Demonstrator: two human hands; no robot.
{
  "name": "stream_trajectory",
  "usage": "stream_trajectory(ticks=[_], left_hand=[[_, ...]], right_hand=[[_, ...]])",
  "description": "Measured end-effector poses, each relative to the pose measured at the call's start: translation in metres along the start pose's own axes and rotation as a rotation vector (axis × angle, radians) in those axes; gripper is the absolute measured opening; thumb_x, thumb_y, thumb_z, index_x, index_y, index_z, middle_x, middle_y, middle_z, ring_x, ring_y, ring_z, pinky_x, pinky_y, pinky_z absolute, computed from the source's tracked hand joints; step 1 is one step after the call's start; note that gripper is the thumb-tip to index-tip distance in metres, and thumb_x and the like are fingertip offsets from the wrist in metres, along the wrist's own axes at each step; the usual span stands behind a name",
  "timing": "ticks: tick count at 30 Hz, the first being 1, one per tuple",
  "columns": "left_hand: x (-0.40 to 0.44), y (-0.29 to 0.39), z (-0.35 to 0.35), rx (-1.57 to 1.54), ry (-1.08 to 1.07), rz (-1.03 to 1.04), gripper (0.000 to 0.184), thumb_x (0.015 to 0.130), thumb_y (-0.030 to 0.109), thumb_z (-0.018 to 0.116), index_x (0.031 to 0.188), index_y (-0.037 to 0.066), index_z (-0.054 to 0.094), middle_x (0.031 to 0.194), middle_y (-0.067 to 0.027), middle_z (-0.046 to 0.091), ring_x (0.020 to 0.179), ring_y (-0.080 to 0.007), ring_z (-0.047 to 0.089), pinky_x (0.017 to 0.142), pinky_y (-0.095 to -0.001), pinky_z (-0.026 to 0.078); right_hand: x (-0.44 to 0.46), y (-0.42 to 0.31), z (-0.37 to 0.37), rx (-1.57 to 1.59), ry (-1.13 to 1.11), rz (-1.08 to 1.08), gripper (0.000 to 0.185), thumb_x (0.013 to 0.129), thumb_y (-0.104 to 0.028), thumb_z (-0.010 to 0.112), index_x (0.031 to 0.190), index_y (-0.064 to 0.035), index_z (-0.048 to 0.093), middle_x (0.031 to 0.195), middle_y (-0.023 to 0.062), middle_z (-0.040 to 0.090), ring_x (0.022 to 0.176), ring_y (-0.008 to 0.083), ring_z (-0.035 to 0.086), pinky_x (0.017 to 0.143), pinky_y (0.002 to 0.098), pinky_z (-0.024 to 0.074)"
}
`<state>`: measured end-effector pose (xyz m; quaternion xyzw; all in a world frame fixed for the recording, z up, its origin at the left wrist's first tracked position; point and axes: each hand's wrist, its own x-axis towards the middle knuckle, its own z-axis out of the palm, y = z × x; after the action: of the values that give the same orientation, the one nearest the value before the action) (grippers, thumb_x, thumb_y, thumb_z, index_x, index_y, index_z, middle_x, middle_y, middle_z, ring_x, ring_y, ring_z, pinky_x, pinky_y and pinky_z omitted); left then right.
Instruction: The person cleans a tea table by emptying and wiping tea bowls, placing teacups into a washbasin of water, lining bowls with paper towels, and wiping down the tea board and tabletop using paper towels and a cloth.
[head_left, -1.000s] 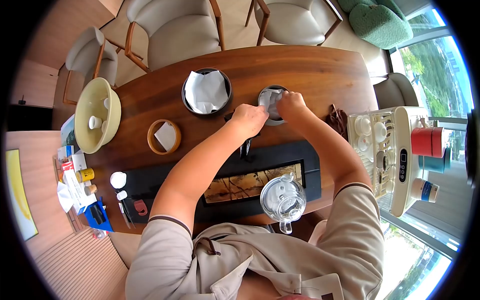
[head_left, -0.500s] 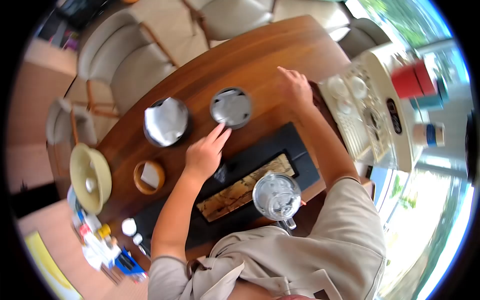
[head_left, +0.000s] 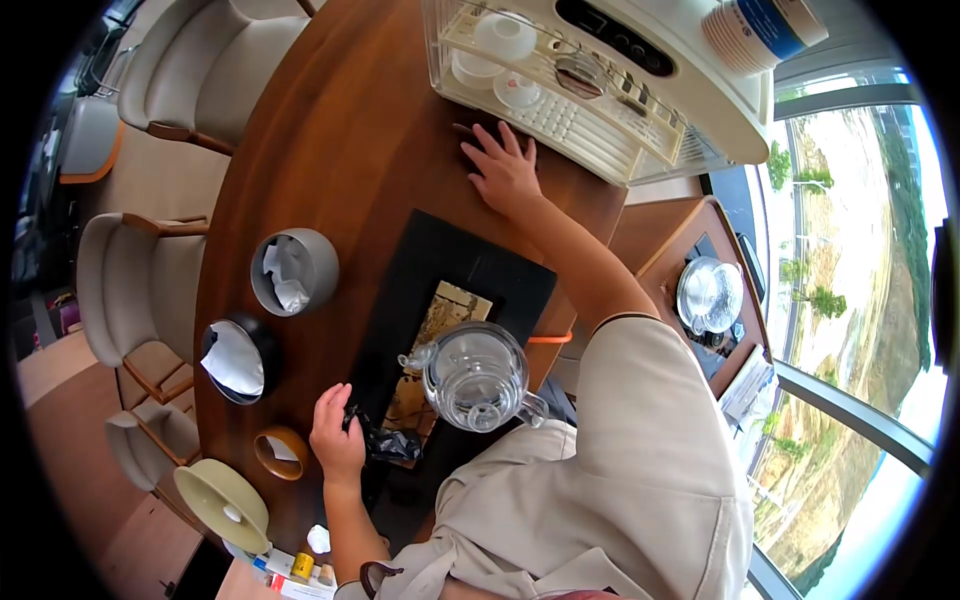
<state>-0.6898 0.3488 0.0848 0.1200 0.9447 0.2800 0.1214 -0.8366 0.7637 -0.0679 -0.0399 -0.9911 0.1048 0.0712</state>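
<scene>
My left hand (head_left: 338, 438) is at the near-left side of the black tea tray (head_left: 478, 258), its fingers closed on the edge of a crumpled black plastic bag (head_left: 393, 443). Most of that bag lies over the tray's corner. My right hand (head_left: 505, 172) is open, fingers spread, over the wooden table just in front of the cream cup cabinet (head_left: 610, 160). A clear glass teapot (head_left: 475, 375) stands on the tray between my arms. Beyond my left hand are a grey bin (head_left: 318, 262) and a black bin (head_left: 268, 350), both with white liner or paper inside.
A small wooden ring-shaped holder (head_left: 268, 462) and a pale green bowl (head_left: 205, 490) stand at the left. White cups (head_left: 503, 38) sit inside the cabinet, paper cups (head_left: 765, 35) on top. A side table (head_left: 650, 250) carries another glass pot (head_left: 710, 295). Chairs (head_left: 140, 290) line the far edge.
The view has turned toward the cabinet. My left hand has left the grey bin and come back to the black plastic bag. My right hand has spread its fingers by the cabinet.
</scene>
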Motion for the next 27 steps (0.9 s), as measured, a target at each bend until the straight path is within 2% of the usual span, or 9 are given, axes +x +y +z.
stream_trajectory(ticks=[6,9,11,13,16,18,24,25,27], left_hand=[[-0.019,0.025,0.005,-0.013,0.029,0.035,0.048,0.069,-0.008,0.060,0.114,0.007,0.065,0.112,-0.0138,0.064,0.102,-0.0322,0.064,0.089,-0.0372,0.051],[-0.036,0.033,0.011,-0.138,-0.138,-0.073,0.043,0.070,-0.006,0.061,0.110,0.007,0.066,0.101,-0.0120,0.066,0.094,-0.0296,0.065,0.082,-0.0358,0.052],[-0.050,0.033,0.023,-0.226,-0.344,-0.043,0.042,0.071,-0.004,0.063,0.111,0.008,0.067,0.096,-0.0089,0.066,0.086,-0.0244,0.065,0.078,-0.0318,0.052],[-0.063,0.048,0.035,-0.472,-0.597,-0.129,0.050,0.072,-0.003,0.065,0.120,0.009,0.064,0.091,-0.0056,0.065,0.082,-0.0172,0.063,0.077,-0.0284,0.050],[-0.069,0.080,0.071,-0.865,-0.847,-0.168,0.071,0.073,-0.005,0.065,0.140,0.009,0.049,0.086,-0.0027,0.061,0.084,-0.0106,0.058,0.082,-0.0252,0.046],[-0.074,0.092,0.099,-1.073,-0.949,-0.286,0.081,0.075,-0.004,0.063,0.150,0.009,0.033,0.091,-0.0054,0.063,0.087,-0.0109,0.058,0.085,-0.0257,0.045],[-0.075,0.133,0.127,-1.504,-1.049,-0.439,0.080,0.091,0.014,0.056,0.156,0.016,0.009,0.106,-0.0122,0.063,0.091,-0.0119,0.060,0.085,-0.0246,0.046],[-0.076,0.142,0.121,-1.541,-1.050,-0.556,0.060,0.095,0.018,0.051,0.151,0.021,0.029,0.113,-0.0102,0.064,0.098,-0.0129,0.059,0.090,-0.0260,0.046],[-0.076,0.147,0.127,-1.695,-1.011,-0.633,0.046,0.096,0.021,0.051,0.140,0.021,0.038,0.109,-0.0093,0.064,0.096,-0.0130,0.060,0.085,-0.0271,0.048]], right_hand=[[-0.122,0.060,-0.030,-0.074,0.083,-0.034,0.048,0.075,-0.010,0.067,0.120,-0.0252,0.064,0.134,-0.0021,0.052,0.126,0.0269,0.044,0.095,0.0467,0.0411],[-0.144,0.071,-0.044,0.021,-0.027,0.003,0.042,0.078,-0.008,0.064,0.118,-0.0214,0.065,0.132,0.0011,0.052,0.125,0.0283,0.045,0.095,0.0451,0.0429],[-0.125,0.055,-0.066,0.714,-0.006,0.241,0.038,0.081,-0.006,0.063,0.118,-0.0140,0.065,0.131,0.0075,0.053,0.123,0.0316,0.048,0.098,0.0410,0.0430],[-0.095,0.014,-0.090,0.717,-0.034,-0.234,0.042,0.084,-0.009,0.064,0.125,-0.0107,0.060,0.135,0.0132,0.050,0.123,0.0346,0.049,0.103,0.0388,0.0403],[-0.058,-0.039,-0.062,0.639,-0.238,-0.575,0.050,0.087,-0.022,0.064,0.135,-0.0173,0.053,0.144,0.0115,0.044,0.128,0.0343,0.044,0.108,0.0428,0.0368],[-0.059,-0.054,-0.037,0.372,-0.128,-0.711,0.045,0.088,-0.024,0.062,0.132,-0.0184,0.057,0.144,0.0081,0.045,0.131,0.0325,0.041,0.109,0.0455,0.0350],[-0.144,-0.020,-0.065,0.298,-0.117,-0.596,0.042,0.075,-0.021,0.070,0.117,-0.0193,0.065,0.135,0.0026,0.052,0.128,0.0295,0.043,0.103,0.0474,0.0379],[-0.161,-0.014,-0.072,0.265,-0.122,-0.569,0.043,0.073,-0.020,0.072,0.115,-0.0197,0.066,0.133,0.0019,0.053,0.127,0.0290,0.045,0.101,0.0474,0.0389],[-0.183,-0.001,-0.076,0.245,-0.154,-0.506,0.043,0.073,-0.020,0.072,0.115,-0.0201,0.066,0.132,0.0018,0.054,0.126,0.0287,0.045,0.101,0.0475,0.0391]])
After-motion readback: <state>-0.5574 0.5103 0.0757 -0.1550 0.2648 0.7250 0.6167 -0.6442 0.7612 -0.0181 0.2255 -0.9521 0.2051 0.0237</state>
